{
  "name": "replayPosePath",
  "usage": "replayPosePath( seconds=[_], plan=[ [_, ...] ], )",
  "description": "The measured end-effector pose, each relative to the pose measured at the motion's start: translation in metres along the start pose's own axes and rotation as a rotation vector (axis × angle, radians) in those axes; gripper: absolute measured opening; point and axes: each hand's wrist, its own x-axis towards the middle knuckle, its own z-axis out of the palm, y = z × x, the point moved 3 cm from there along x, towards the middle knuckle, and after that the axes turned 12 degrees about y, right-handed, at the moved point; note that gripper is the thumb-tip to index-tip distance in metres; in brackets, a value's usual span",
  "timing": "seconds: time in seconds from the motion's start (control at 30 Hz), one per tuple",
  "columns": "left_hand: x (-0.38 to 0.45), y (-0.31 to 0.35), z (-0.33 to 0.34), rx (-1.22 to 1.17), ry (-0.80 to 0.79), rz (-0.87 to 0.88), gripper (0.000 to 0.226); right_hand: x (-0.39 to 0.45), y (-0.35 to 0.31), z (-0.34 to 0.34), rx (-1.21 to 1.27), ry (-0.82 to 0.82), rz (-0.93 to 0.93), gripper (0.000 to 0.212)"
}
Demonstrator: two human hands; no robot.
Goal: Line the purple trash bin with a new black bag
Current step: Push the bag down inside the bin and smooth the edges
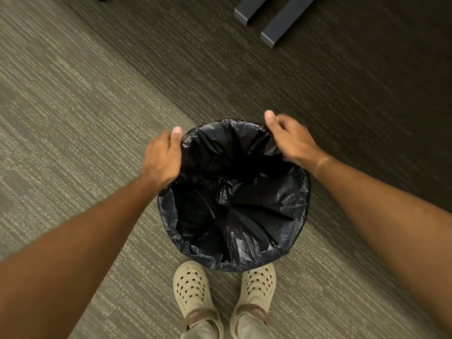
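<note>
A black bag (234, 199) lies spread open inside a round bin on the carpet, its edge folded out over the rim all the way round. The bag hides the bin, so no purple shows. My left hand (162, 159) grips the bag's edge at the far left of the rim, thumb on top. My right hand (292, 139) grips the edge at the far right of the rim, thumb raised. The bag's bottom is crumpled and dark.
The bin stands on grey-green striped carpet (73, 106), right in front of my two feet in beige clogs (193, 294). Two dark grey furniture legs (276, 23) lie at the top right on darker carpet.
</note>
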Motion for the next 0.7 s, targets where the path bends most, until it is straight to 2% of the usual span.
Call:
replayPosePath(
  seconds=[0.1,0.23,0.4,0.6,0.7],
  plan=[
    [-0.029,-0.015,-0.012,-0.037,0.152,-0.187,0.054,-0.027,0.028,-0.011,-0.019,0.091,0.073,0.061],
    [-0.076,-0.028,0.001,-0.099,0.090,-0.444,0.058,-0.055,0.049,0.001,0.008,0.078,0.235,0.058],
    [-0.084,-0.035,0.008,-0.179,0.219,-0.461,0.054,-0.057,0.048,0.006,0.121,0.226,0.372,0.065],
    [-0.079,-0.041,0.012,-0.253,0.256,-0.530,0.062,-0.049,0.047,0.008,0.119,0.220,0.395,0.078],
    [-0.083,-0.044,0.011,-0.289,0.222,-0.610,0.053,-0.053,0.051,0.003,0.158,0.172,0.435,0.071]
  ],
)
